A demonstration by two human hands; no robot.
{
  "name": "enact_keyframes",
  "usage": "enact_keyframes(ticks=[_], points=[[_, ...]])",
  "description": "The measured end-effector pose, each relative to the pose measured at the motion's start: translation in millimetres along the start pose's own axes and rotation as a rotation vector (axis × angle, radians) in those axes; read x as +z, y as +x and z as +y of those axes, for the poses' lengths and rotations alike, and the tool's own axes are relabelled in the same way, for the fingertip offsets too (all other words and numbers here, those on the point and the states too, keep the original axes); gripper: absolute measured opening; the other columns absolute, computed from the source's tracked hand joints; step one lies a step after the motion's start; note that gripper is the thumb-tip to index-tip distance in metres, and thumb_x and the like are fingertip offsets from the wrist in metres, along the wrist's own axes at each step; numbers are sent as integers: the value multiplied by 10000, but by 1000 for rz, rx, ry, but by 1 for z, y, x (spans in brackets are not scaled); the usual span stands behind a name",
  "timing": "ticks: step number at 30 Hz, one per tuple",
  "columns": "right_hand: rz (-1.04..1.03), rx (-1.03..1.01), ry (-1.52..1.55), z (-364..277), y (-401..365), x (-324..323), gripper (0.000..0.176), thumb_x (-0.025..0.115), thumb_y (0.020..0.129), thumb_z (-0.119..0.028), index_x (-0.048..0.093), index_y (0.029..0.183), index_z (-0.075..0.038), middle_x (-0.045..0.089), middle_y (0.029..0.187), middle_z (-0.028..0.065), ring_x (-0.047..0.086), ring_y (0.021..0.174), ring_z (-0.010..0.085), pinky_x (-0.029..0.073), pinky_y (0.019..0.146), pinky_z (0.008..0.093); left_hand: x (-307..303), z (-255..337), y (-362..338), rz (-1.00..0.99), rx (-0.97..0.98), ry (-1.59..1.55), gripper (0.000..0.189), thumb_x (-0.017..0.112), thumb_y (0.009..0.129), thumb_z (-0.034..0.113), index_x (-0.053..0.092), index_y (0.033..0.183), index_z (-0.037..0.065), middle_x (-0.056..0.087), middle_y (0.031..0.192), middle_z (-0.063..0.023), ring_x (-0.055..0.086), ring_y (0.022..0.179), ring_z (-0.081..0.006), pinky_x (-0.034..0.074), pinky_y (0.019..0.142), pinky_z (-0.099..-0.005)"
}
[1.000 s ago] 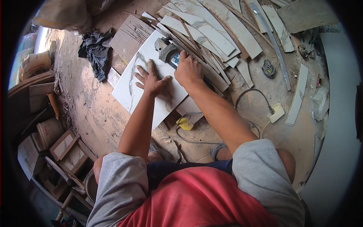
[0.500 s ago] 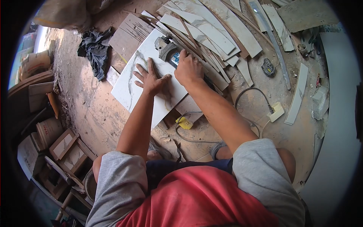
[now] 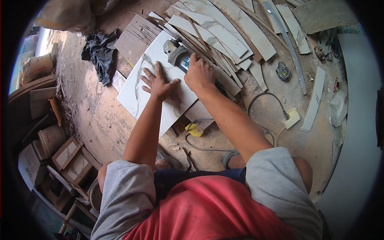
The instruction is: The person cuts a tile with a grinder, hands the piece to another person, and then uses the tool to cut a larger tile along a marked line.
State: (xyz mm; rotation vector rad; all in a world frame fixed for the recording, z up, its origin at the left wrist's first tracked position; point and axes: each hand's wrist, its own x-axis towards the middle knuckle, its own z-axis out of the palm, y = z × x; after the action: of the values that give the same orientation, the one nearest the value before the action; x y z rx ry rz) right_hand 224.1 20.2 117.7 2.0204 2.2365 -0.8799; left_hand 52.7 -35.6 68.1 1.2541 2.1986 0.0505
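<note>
A white marbled tile (image 3: 140, 96) lies tilted across the middle of the view, over other boards on the floor. My left hand (image 3: 161, 85) rests flat on it with the fingers spread and holds nothing. To its right, my right hand (image 3: 200, 74) is wrapped round the body of an angle grinder (image 3: 176, 54). The grinder's metal head sits at the tile's upper right edge. Its disc cannot be made out clearly.
Cut tile strips (image 3: 224, 38) are piled at the top. A tape measure (image 3: 283, 72), a long metal straightedge (image 3: 294, 54) and a cable with a pale socket block (image 3: 292, 118) lie right. Dark cloth (image 3: 100, 54) lies left, above wooden frames (image 3: 74, 160).
</note>
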Motion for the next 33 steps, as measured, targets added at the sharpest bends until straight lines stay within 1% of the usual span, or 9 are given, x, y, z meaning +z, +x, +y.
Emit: enact_keyframes(ticks=[13,15,16,18,25,33], points=[[7,-6,7,3,-2,0,437,618,875,-169,443,1222,30,593,1164,253,623,1093,375,513,931,450,1,-2,1,12,15,-6,1280,811,587,669,69,1578,347,-177,1604,-249,-202,1450,-498,-57,1077,-724],[12,-5,6,3,-3,0,434,616,874,-166,444,1221,29,593,1165,253,623,1092,374,512,932,449,-2,2,-1,-16,-1,0,1229,809,636,628,84,1578,315,-179,1590,-282,-225,1442,-497,-71,1090,-703],[17,-4,5,3,-4,-1,431,614,874,-163,444,1221,28,592,1166,253,624,1092,373,512,933,448,-2,1,-1,-16,0,0,1229,809,636,628,84,1578,315,-179,1590,-282,-225,1442,-497,-71,1090,-703],[18,-1,4,3,-4,0,428,612,874,-159,444,1221,27,591,1166,253,622,1093,374,511,934,449,1,-2,1,7,9,0,1280,807,586,676,68,1578,348,-174,1603,-254,-202,1449,-500,-60,1075,-725],[20,7,26,4,-4,1,407,592,880,-136,441,1221,27,589,1167,250,614,1101,384,511,933,455,2,-3,2,7,6,12,1265,809,597,660,70,1576,354,-177,1602,-254,-206,1448,-501,-60,1077,-723],[-2,9,21,4,-6,-3,418,592,878,-145,439,1228,25,593,1168,249,611,1109,379,495,952,460,2,-2,2,7,6,12,1259,810,609,647,64,1578,346,-179,1601,-257,-200,1449,-503,-58,1077,-723]])
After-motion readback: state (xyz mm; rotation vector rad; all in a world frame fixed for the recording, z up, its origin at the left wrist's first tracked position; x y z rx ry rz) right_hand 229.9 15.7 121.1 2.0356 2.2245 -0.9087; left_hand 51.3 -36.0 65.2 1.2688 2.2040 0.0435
